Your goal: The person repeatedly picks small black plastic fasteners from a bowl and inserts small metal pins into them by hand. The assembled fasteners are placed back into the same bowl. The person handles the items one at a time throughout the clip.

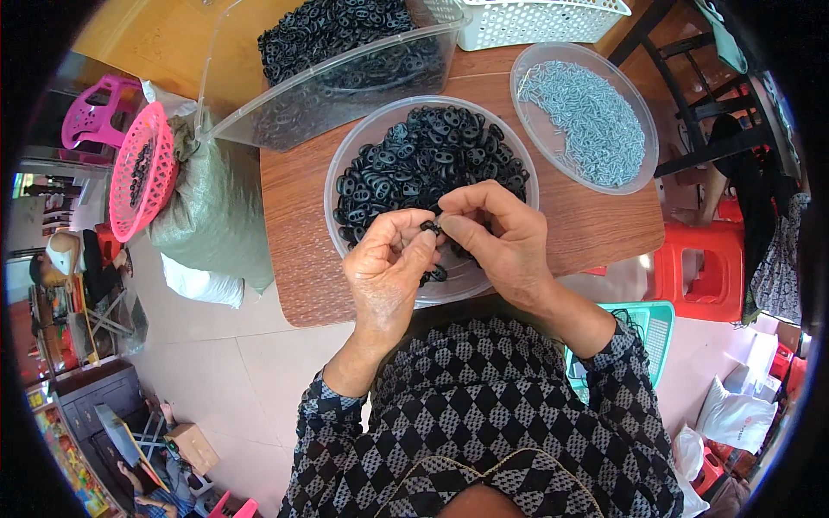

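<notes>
My left hand pinches a small black plastic piece between thumb and fingers. My right hand meets it there, thumb and forefinger pressed together at the piece; whatever lies between those fingertips is too small to make out. Both hands hover over the near part of a round clear basin. It is heaped with black oval plastic parts, each with holes through it. Farther right, a round clear tray holds many small silvery-blue pins.
Beyond the basin, a clear bin holds more black parts, beside a white basket. All rest on a wooden table. Left stands a stuffed sack with a pink basket on it. Right are a red stool and a green basket.
</notes>
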### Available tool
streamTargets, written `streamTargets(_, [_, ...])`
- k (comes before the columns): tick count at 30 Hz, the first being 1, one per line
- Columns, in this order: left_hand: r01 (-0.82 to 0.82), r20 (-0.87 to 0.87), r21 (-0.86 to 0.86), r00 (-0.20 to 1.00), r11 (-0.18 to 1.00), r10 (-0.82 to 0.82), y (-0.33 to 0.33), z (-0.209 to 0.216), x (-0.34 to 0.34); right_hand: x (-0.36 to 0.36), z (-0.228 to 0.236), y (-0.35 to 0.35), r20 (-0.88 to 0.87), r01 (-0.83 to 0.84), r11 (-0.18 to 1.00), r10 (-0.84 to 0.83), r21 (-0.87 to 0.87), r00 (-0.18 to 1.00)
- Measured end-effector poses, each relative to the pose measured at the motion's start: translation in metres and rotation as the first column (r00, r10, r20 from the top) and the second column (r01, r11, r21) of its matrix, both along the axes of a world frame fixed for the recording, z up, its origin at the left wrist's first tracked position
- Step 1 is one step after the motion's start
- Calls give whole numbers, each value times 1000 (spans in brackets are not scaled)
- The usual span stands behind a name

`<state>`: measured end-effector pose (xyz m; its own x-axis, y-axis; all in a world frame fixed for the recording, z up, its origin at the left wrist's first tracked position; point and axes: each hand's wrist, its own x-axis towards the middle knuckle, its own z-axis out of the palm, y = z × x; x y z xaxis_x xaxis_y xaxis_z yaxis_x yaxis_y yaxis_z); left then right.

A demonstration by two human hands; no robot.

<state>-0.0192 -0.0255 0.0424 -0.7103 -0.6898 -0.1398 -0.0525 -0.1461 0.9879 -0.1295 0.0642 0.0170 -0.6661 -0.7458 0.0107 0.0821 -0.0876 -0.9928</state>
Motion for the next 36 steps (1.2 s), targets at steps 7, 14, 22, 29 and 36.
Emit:
streamTargets(7, [-4,32,-36,999,999,5,0,1,3,3,-4,-2,22,-10,1000,10,13,1000])
streamTargets(14, [12,115,-280,993,960,21,-2,0,7,5,-2,-6,-154,1,1000,-5,-22,988])
streamTargets(22, [-23,72,-164,997,986,35,-1,10,5,9,1,-8,-178,25,999,-32,-42,984])
streamTargets(29, [-36,87,-251,994,967,60,1,8,5,10,5,-14,-463,45,993,-93,-113,882])
streamTargets(36, [-39,95,-160,994,986,55,-5,12,10,8,4,-17,-447,0,995,-45,-100,893])
